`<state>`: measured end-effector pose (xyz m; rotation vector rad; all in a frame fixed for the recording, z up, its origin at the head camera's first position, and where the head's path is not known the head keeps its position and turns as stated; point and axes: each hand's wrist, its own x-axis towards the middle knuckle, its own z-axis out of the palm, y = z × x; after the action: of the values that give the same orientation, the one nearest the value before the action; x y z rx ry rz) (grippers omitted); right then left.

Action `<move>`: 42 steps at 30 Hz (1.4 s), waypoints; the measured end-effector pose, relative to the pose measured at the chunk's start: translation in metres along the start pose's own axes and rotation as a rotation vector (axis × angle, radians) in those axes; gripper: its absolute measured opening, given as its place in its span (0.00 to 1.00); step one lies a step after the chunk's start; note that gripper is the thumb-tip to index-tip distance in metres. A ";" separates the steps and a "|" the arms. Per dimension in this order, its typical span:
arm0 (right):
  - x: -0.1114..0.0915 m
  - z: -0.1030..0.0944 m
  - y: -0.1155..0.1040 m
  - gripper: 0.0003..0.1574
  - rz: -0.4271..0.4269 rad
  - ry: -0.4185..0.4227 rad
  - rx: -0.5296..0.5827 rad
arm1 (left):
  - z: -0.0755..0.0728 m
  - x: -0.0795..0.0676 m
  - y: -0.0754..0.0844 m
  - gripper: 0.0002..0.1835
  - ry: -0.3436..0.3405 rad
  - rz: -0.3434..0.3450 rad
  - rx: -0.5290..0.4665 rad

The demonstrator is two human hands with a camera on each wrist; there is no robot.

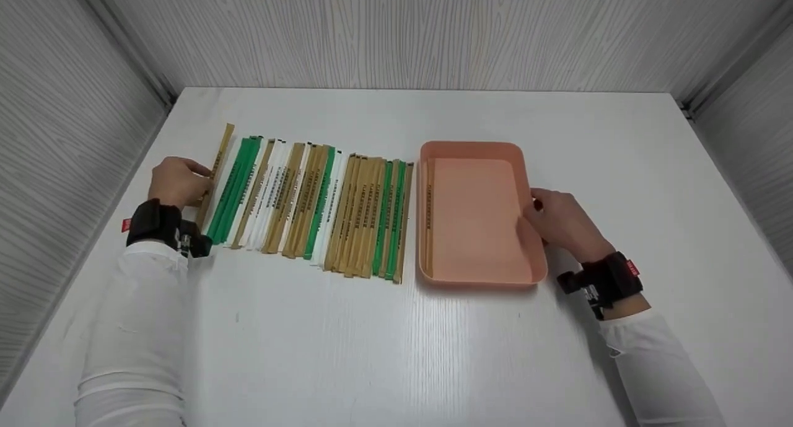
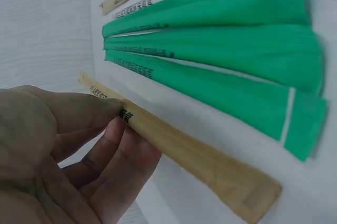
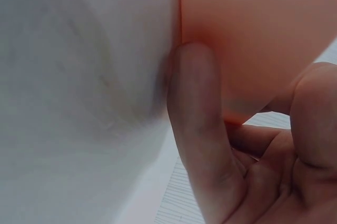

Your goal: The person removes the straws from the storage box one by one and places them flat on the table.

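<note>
At the far left, my left hand (image 1: 179,182) pinches a long, slim brown paper stick packet (image 1: 223,148) with dark print between thumb and fingers. In the left wrist view this brown packet (image 2: 200,161) runs past the fingertips, beside several green packets (image 2: 221,50). My right hand (image 1: 567,222) grips the right wall of a pink rectangular tray (image 1: 473,149). In the right wrist view the thumb (image 3: 197,92) presses against the tray wall (image 3: 253,34); part of the grip is hidden. Inside the tray, brown packeting (image 1: 430,216) lies along the left wall.
A row of brown, green and white packets (image 1: 372,216) lies side by side between the left hand and the tray. They rest on a white table (image 1: 372,352). Grey wood-grain panels (image 1: 396,36) stand behind and at both sides.
</note>
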<state>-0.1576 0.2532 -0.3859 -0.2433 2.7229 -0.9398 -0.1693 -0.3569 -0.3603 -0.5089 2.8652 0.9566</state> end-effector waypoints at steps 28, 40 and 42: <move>0.001 -0.001 0.001 0.18 -0.014 0.014 -0.002 | 0.019 -0.001 0.008 0.24 0.010 0.051 0.118; 0.000 0.000 0.001 0.18 -0.027 0.024 0.001 | 0.071 -0.043 0.160 0.23 0.073 0.376 0.078; 0.000 0.000 0.001 0.18 -0.025 0.021 0.004 | 0.090 -0.054 0.192 0.21 0.027 0.432 0.098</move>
<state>-0.1579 0.2540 -0.3870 -0.2690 2.7428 -0.9598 -0.1853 -0.1438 -0.3130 0.1163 3.0908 0.8503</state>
